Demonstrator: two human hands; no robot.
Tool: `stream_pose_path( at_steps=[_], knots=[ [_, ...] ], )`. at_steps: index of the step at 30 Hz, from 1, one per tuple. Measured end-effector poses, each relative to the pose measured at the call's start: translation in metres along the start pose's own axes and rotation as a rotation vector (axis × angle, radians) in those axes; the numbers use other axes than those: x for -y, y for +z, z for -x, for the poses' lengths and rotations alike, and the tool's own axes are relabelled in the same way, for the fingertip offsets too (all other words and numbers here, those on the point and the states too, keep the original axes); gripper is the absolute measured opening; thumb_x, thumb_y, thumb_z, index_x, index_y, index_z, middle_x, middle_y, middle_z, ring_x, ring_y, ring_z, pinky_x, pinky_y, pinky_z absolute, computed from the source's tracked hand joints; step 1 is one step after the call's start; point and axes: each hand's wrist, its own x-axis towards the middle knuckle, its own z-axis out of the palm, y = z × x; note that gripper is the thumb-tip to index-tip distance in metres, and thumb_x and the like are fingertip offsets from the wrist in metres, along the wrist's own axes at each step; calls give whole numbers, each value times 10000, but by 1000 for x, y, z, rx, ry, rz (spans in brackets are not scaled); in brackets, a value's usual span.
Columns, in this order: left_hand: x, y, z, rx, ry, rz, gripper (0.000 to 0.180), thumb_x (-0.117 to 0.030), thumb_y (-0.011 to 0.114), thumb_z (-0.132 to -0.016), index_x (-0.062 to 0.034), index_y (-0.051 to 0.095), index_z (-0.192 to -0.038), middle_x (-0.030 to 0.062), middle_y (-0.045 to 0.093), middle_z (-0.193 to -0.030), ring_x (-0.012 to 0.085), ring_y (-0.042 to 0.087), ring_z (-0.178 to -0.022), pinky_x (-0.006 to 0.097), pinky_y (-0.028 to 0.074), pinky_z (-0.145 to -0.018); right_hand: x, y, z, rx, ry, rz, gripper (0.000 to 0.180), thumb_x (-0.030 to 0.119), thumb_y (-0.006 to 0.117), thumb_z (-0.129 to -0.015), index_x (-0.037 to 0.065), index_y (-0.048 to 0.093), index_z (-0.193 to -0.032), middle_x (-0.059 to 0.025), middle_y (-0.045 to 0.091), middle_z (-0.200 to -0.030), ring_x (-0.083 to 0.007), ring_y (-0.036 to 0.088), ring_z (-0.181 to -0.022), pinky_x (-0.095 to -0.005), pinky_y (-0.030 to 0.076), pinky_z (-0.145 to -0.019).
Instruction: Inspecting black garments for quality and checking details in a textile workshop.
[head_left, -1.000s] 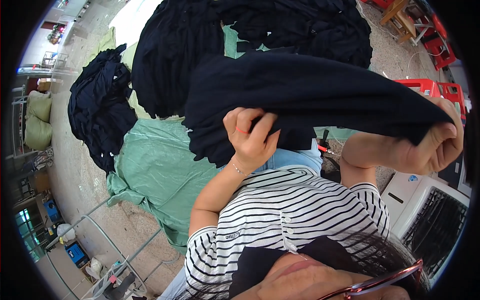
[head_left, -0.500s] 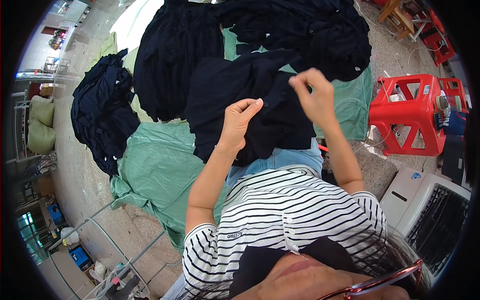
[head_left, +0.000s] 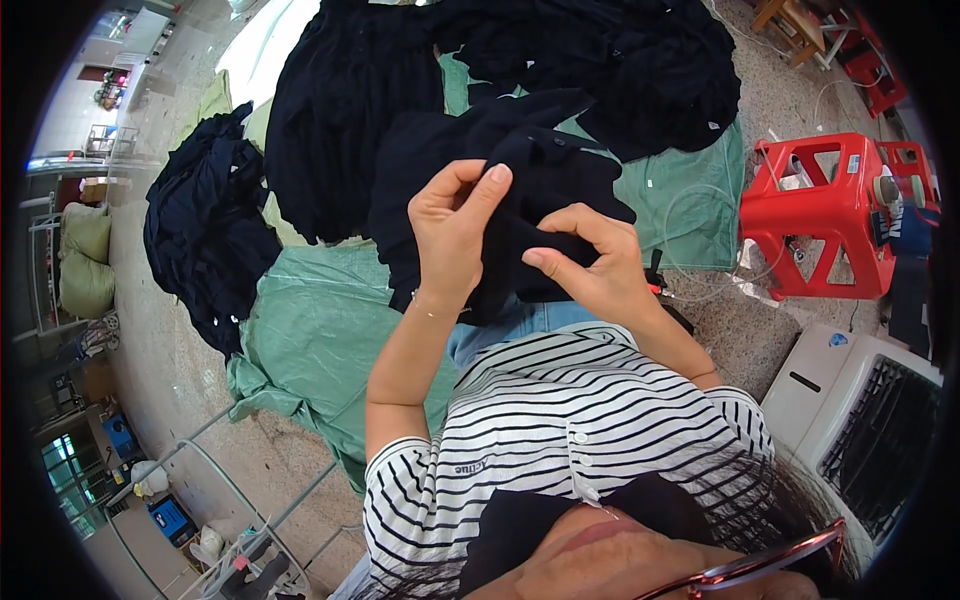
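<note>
My left hand (head_left: 452,232) and my right hand (head_left: 588,265) both pinch a dark navy garment (head_left: 500,170) in front of my chest, close together. The cloth bunches between my fingers and hangs down over my lap. Small buttons show near its upper edge. Beyond it lie large heaps of similar dark garments (head_left: 600,60) on a green tarp (head_left: 320,330). I wear a striped shirt.
Another pile of dark clothes (head_left: 205,235) lies on the floor at the left. A red plastic stool (head_left: 825,215) stands at the right, with a white fan unit (head_left: 860,420) below it. Green sacks (head_left: 80,260) and a metal rack (head_left: 240,500) sit at the far left.
My right hand has come in from far right to meet my left hand. The garment, stretched wide before, is now gathered between both hands.
</note>
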Motion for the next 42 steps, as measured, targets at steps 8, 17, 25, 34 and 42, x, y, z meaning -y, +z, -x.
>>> stream_pose_path(
  at_steps=[8,17,25,34,42],
  knots=[
    [23,-18,11,74,138,-327,114,-51,742,-893,57,707,-905,-28,623,-809,29,518,-757,190,410,-666,-11,5,1,-3,-230,318,217,2,819,-720,11,709,-907,-85,641,-793,-217,626,-671,-292,493,-562],
    [20,-34,18,235,-199,-90,121,-85,713,-930,7,717,-852,-68,596,-759,6,468,-690,176,354,-607,-21,15,4,-96,-251,278,286,-89,787,-684,10,689,-934,-86,611,-800,-206,610,-660,-288,466,-534],
    [23,-40,20,334,-60,-416,114,-61,699,-917,36,695,-858,-24,591,-703,44,477,-629,223,370,-562,-27,11,4,-16,-224,249,306,-99,783,-677,11,707,-952,-79,618,-797,-184,591,-608,-270,449,-508],
    [34,-40,36,276,35,-396,159,-84,735,-900,61,703,-956,50,653,-830,104,574,-742,226,456,-671,-29,11,3,34,-156,165,272,-92,777,-698,15,720,-941,-77,630,-792,-170,603,-633,-259,448,-517],
    [30,-40,46,272,3,-488,136,-25,714,-893,59,714,-1001,46,660,-853,90,578,-772,212,457,-701,-33,9,12,64,-129,197,270,-101,776,-699,6,724,-941,-87,643,-796,-185,622,-669,-267,472,-551]
  ],
)
